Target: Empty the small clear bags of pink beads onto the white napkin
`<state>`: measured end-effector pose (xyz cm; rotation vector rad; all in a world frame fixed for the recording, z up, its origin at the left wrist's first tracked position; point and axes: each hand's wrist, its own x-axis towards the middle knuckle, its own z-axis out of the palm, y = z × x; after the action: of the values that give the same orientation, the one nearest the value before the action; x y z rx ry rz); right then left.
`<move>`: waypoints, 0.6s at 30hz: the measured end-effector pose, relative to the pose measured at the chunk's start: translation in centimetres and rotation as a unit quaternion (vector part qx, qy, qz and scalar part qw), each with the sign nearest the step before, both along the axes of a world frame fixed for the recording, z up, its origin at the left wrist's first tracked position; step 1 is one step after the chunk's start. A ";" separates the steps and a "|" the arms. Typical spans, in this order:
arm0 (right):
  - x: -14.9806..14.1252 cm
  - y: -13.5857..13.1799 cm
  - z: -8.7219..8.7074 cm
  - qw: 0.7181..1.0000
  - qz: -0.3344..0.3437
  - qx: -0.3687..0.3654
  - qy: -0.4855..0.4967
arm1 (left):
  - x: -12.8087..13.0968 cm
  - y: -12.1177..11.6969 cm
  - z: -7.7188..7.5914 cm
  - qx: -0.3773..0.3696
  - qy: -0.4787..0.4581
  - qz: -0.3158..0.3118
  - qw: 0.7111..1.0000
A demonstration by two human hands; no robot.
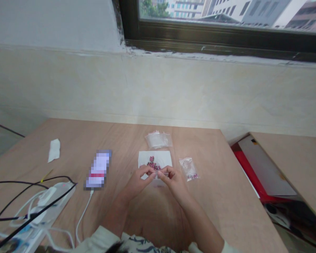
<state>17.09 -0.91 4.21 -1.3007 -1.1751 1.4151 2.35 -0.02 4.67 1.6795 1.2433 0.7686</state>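
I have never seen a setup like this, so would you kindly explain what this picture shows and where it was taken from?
This picture comes from a camera worn on a person's head, looking forward and down. There is no machine: the left hand and right hand are bare, and their fingers pinch something small and clear, perhaps a plastic bag, above a white paper sheet with dark pink beads. On the wooden table also lie a stack of clear bags, another clear bag with a few beads, a phone, pixelated, and a power strip.
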 end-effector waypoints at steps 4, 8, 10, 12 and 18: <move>0.3 0.1 -0.7 0.999 -0.004 -0.017 0.041 | -0.3 0.0 -0.1 -0.012 -0.003 -0.024 1.000; 0.7 0.3 -1.3 0.999 -0.010 -0.029 0.023 | -1.0 0.2 -0.2 -0.036 -0.010 0.001 0.999; 0.8 0.4 -1.5 0.999 -0.009 -0.038 0.032 | -1.3 0.3 0.0 -0.038 -0.006 0.016 0.999; 0.9 0.4 -1.6 0.998 -0.015 -0.038 0.052 | -1.4 0.3 0.3 -0.041 -0.010 0.023 0.999; 1.2 0.3 -1.5 0.998 -0.027 -0.019 0.059 | -1.4 0.1 0.5 -0.080 -0.057 -0.003 0.995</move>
<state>18.32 -0.60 2.69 -1.2479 -1.0319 1.4598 0.96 0.11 5.13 1.4889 1.1874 0.7310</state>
